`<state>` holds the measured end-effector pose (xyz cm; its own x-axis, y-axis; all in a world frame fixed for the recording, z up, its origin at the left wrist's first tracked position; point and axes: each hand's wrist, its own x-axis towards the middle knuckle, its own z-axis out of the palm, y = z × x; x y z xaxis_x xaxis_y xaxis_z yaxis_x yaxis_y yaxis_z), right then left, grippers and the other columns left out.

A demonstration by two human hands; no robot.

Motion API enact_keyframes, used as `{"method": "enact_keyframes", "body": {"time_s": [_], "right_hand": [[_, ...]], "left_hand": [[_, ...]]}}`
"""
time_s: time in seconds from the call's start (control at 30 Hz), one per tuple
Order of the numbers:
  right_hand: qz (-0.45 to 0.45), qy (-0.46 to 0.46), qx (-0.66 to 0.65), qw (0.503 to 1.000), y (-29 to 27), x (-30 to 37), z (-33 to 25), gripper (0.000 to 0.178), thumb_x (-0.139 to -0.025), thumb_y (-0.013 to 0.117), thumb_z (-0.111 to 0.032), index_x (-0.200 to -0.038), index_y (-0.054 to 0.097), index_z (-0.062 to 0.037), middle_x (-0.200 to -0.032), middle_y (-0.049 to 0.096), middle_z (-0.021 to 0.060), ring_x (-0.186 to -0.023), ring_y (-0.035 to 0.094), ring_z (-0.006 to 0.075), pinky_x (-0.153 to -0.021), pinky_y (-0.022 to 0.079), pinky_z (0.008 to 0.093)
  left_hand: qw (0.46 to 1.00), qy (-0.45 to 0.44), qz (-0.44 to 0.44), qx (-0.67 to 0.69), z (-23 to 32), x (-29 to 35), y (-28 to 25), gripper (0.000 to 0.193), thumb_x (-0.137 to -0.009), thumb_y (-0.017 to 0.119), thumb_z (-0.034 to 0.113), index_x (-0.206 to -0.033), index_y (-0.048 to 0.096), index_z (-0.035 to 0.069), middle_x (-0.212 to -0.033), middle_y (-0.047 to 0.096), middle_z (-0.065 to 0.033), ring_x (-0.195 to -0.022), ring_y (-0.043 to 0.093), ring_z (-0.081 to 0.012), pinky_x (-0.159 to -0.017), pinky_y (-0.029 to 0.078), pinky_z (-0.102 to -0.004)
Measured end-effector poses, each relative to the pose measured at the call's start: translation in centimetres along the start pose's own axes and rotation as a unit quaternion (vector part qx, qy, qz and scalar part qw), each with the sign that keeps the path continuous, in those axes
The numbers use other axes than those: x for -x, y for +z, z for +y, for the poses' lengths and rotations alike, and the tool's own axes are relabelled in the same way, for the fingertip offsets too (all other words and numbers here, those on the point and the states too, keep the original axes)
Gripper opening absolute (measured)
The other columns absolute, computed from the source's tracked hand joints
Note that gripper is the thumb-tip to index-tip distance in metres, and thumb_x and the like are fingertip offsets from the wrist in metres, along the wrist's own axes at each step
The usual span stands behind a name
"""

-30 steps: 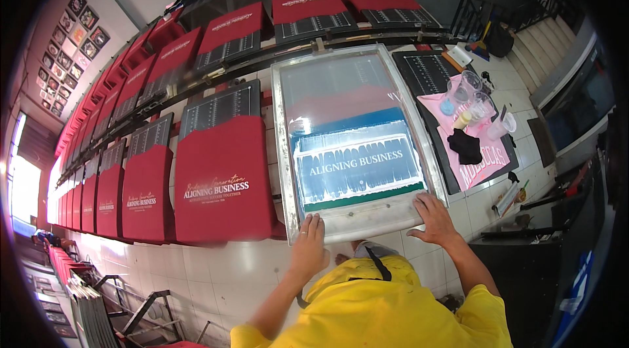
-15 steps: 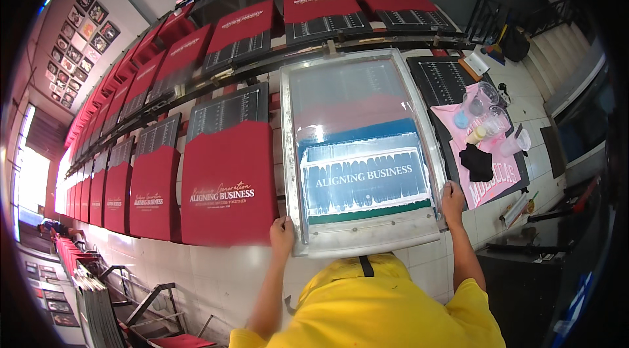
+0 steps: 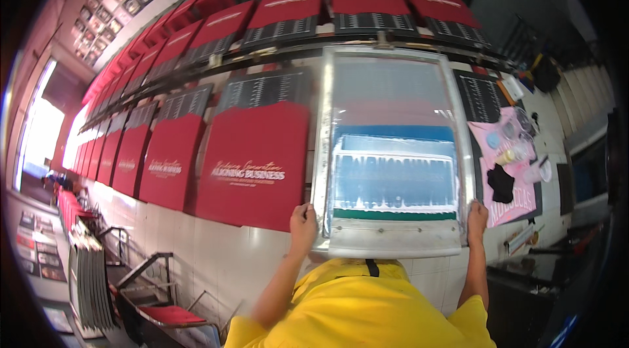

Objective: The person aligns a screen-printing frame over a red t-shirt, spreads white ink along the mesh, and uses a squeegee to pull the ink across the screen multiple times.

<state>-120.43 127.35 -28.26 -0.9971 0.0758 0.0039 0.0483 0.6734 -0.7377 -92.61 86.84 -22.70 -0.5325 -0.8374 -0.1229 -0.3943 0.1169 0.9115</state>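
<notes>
Right now, one framed screen [image 3: 394, 151] sits between the nearest red shirt [image 3: 252, 145] at left and one pink shirt [image 3: 522, 189] at right. Gripping it, two: left hand [image 3: 303, 223], fingers curled round its near left side; right hand [image 3: 477, 217], fingers curled opposite.

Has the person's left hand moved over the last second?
Yes, leftward: judged against the nearest red shirt, the left hand went from the front left corner of the silvery frame to its left side, closer to that shirt.

Right of frame blocked by clear cups [image 3: 515, 153], black cloth [image 3: 501, 184]; free room seen over tiled floor [image 3: 219, 250], lower left of centre.
</notes>
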Motion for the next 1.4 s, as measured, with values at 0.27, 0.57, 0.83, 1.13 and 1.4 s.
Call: {"method": "enact_keyframes", "body": {"time_s": [0.27, 0.57, 0.83, 1.13, 1.4], "right_hand": [[0.012, -0.016, -0.064, 0.998, 2.9, 7.4, -7.6, 0.039, -0.092, 0.047, -0.021, -0.103, 0.064, 0.0122, -0.097, 0.069, 0.0241, -0.090, 0.064, 0.0320, -0.087, 0.046, 0.0366], [-0.032, -0.048, -0.081, 0.995, 16.1, 21.3, -16.7, 0.028, -0.088, 0.047, -0.016, -0.086, 0.063, 0.0070, -0.069, 0.059, 0.0146, -0.068, 0.054, 0.0192, -0.067, 0.045, 0.0373], [-0.028, -0.029, -0.092, 0.995, 21.8, 29.7, -24.1, 0.030, -0.088, 0.046, -0.019, -0.083, 0.061, 0.0065, -0.077, 0.059, 0.0283, -0.071, 0.061, 0.0376, -0.069, 0.045, 0.0433], [-0.042, -0.026, -0.062, 0.997, 23.3, 30.6, -25.4, 0.032, -0.090, 0.046, -0.022, -0.086, 0.063, 0.0045, -0.089, 0.061, 0.0303, -0.089, 0.059, 0.0489, -0.076, 0.045, 0.0499], [-0.031, -0.048, -0.039, 0.998, 24.6, 29.7, -26.2, 0.032, -0.088, 0.045, -0.022, -0.086, 0.065, 0.0039, -0.086, 0.062, 0.0294, -0.086, 0.061, 0.0477, -0.075, 0.046, 0.0498]], "left_hand": [[0.999, 0.040, 0.032, -0.002, -2.2, -2.0, -9.7, 0.027, -0.096, 0.054, 0.015, -0.107, 0.066, -0.005, -0.086, 0.062, -0.0175, -0.078, 0.059, -0.0248, -0.073, 0.046, -0.0354], [0.992, 0.028, 0.091, -0.088, -12.7, -8.6, -27.9, 0.031, -0.096, 0.054, 0.019, -0.105, 0.066, -0.009, -0.082, 0.065, -0.0068, -0.075, 0.054, -0.0127, -0.070, 0.044, -0.0299], [0.994, 0.013, 0.075, -0.084, -16.8, -13.1, -37.0, 0.034, -0.096, 0.054, 0.018, -0.106, 0.065, -0.012, -0.090, 0.068, -0.0106, -0.082, 0.058, -0.0150, -0.077, 0.046, -0.0304], [0.997, 0.007, 0.052, -0.051, -19.7, -15.4, -39.0, 0.034, -0.095, 0.054, 0.022, -0.100, 0.065, -0.010, -0.081, 0.062, -0.0095, -0.078, 0.055, -0.0182, -0.073, 0.045, -0.0366], [0.996, 0.032, 0.074, -0.048, -23.6, -17.3, -39.3, 0.031, -0.096, 0.054, 0.017, -0.106, 0.067, -0.010, -0.078, 0.059, -0.0019, -0.071, 0.050, -0.0106, -0.065, 0.041, -0.0279]]}}
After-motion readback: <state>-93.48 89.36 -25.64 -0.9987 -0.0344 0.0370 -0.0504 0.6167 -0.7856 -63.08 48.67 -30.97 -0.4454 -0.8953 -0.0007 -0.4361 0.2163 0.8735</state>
